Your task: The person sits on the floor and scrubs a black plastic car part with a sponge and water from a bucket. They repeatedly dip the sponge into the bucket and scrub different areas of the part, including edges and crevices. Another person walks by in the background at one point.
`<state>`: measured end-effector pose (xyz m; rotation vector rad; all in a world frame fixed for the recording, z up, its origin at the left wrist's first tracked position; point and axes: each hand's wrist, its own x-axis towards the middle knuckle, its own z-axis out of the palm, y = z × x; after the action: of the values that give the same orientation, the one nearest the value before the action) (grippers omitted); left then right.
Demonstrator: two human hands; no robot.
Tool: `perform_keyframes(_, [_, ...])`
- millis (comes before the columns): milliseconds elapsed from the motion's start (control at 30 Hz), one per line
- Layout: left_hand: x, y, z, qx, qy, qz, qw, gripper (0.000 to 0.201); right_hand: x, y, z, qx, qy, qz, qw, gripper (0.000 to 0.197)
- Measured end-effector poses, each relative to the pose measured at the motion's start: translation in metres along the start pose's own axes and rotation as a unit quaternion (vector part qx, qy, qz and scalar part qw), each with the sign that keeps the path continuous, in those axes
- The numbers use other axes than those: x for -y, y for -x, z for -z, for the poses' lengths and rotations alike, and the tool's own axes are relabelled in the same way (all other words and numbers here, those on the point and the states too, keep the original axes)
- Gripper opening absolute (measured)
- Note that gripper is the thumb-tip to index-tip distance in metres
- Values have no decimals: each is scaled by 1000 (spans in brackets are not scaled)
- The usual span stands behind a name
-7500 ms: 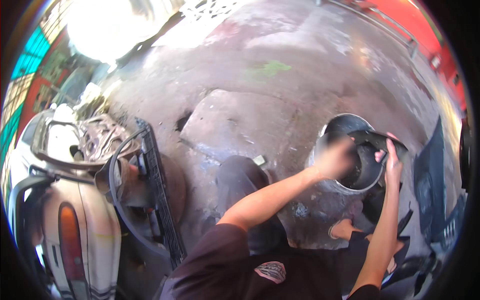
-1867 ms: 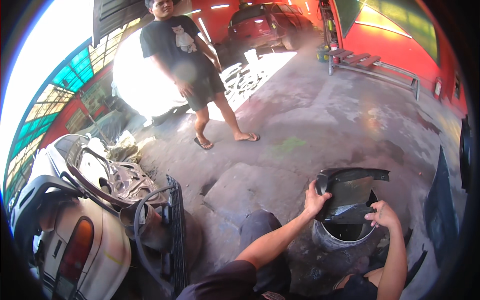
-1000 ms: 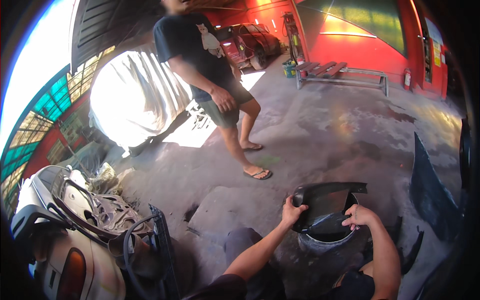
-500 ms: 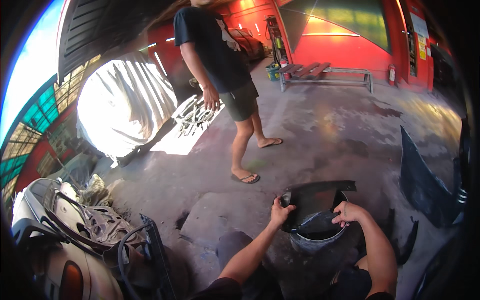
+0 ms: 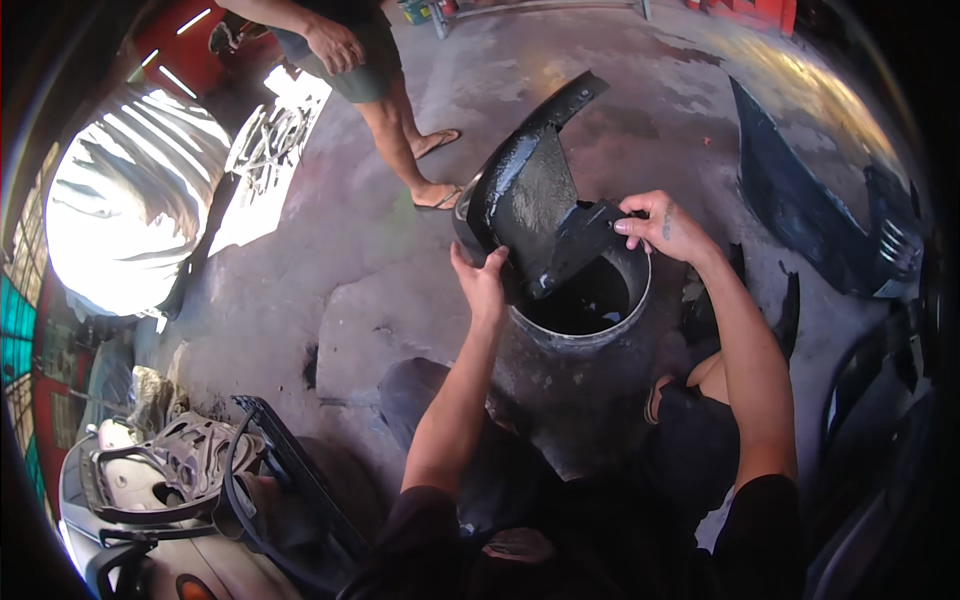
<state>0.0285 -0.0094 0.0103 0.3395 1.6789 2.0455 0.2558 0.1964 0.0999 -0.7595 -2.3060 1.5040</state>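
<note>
Above the mouth of an open bucket point(image 5: 590, 338), a black panel point(image 5: 530, 185) is held tilted between two bare hands. The left hand point(image 5: 481, 284) is partly closed on the panel's lower left edge, its thumb raised against the near side; the grip of its other fingers is partly hidden. The right hand point(image 5: 664, 230), above the bucket's right side, pinches the panel's pointed right corner between thumb and bent fingers. Whether the panel's lower edge touches the bucket rim cannot be told.

The panel is thin and irregular: a curved outer edge runs up into a narrow arm beyond the bucket, and an angular notch cuts its right side. Its middle is grainy and dull grey, with glossy, wet-looking streaks along the left. The bucket is round, with a pale, scuffed rim and a dark interior showing small bright reflections.

Around the bucket, the floor point(image 5: 400, 285) is rough, stained grey. To its right lies a larger dark, smoothly curved panel point(image 5: 795, 200) with a pointed end. Beyond it to the left are another person's legs point(image 5: 395, 135) and, farther left, a shiny, deeply creased cover point(image 5: 135, 205).
</note>
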Motion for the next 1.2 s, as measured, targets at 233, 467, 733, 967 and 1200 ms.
perform_keyframes(233, [27, 9, 2, 44, 31, -9, 998, 109, 9, 14, 7, 19, 2, -17, 1000, 24])
perform_keyframes(467, [48, 6, -3, 117, 131, 15, 984, 110, 24, 26, 1, -20, 149, 193, 970, 19])
perform_keyframes(733, [48, -22, -5, 198, 239, 189, 932, 60, 43, 32, 7, -75, 288, 259, 919, 13])
perform_keyframes(967, [51, -17, -19, 129, 187, 132, 965, 58, 0, 22, 38, -113, 273, 234, 926, 14])
perform_keyframes(1200, [33, -5, -5, 147, 160, 77, 973, 78, 4, 23, 33, -82, 291, 228, 926, 16])
